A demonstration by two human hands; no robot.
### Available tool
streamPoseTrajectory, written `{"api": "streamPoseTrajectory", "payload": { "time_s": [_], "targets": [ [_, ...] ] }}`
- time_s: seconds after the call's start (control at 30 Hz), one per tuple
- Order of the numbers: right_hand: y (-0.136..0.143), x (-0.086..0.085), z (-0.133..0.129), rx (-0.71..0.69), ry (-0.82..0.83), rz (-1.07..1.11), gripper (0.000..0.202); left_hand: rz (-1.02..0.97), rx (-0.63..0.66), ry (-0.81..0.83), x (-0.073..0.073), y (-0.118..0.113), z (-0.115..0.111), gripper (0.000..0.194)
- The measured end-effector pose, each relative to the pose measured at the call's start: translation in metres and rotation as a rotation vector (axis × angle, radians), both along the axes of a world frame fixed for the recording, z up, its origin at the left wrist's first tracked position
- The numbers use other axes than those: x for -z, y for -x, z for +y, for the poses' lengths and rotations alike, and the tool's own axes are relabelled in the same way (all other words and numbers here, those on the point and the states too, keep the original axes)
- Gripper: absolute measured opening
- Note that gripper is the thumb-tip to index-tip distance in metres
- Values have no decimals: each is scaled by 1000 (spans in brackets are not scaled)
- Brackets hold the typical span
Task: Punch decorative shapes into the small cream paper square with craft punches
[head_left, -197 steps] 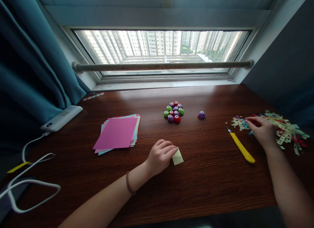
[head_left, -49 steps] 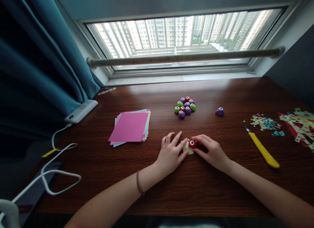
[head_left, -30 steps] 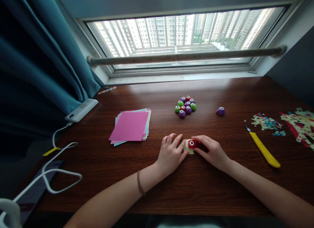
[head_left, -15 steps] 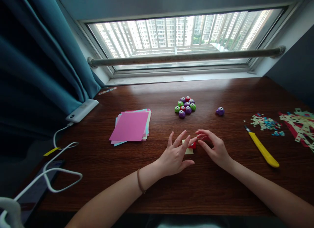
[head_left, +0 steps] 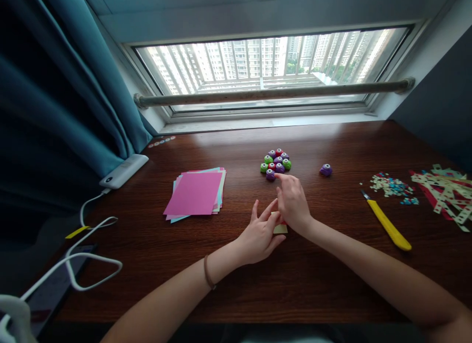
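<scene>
A small pale-yellow paper square [head_left: 280, 229] lies on the table, with a red piece [head_left: 283, 222] on it that is mostly hidden under my hands. My left hand [head_left: 258, 237] is open, fingers spread, its fingertips resting at the paper's left side and by the red piece. Over the right side of the same spot comes my right hand [head_left: 294, 202]. Its forefinger stretches forward and the thumb side points down at the left fingertips; its other fingers are largely hidden. Just beyond it sits a cluster of small purple, green and red pieces [head_left: 279, 160] with eye-like round tops.
One purple piece [head_left: 326, 170] sits apart to the right. Farther right lie a yellow-handled craft knife [head_left: 389, 225], tiny paper bits [head_left: 391, 185] and punched paper strips [head_left: 442, 185]. At left are stacked coloured paper squares [head_left: 195, 193], a white device [head_left: 124, 171] and its cable [head_left: 94, 254].
My right hand has moved left and inward over the red piece, its forefinger now stretched forward. My left hand stays about where it was. The whole view has shifted slightly.
</scene>
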State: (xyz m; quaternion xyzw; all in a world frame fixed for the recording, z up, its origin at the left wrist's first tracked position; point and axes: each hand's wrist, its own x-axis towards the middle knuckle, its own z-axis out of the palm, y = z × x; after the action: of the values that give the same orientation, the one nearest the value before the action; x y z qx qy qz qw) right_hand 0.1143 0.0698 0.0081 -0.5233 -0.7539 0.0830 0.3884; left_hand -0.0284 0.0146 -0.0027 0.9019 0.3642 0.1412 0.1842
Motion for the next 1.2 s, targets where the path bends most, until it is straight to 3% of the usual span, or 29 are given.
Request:
{"api": "streamPoseTrajectory", "payload": {
  "time_s": [0.1,0.27,0.7,0.9,1.03,1.2],
  "targets": [
    [9,10,6,92,43,-154,42,-10,-28,0,1,0,-1,44],
    [6,21,6,95,159,-299,45,4,-41,-16,2,-1,-2,42],
    [6,18,3,121,241,-447,47,25,-40,-7,2,0,-3,36],
    [6,17,3,109,243,-443,45,37,-35,-20,1,0,-2,43],
    [3,19,10,75,282,-280,36,43,-23,-33,0,0,-2,47],
    [-20,13,8,-204,339,282,24,33,-5,-53,-2,0,-3,58]
  ]
}}
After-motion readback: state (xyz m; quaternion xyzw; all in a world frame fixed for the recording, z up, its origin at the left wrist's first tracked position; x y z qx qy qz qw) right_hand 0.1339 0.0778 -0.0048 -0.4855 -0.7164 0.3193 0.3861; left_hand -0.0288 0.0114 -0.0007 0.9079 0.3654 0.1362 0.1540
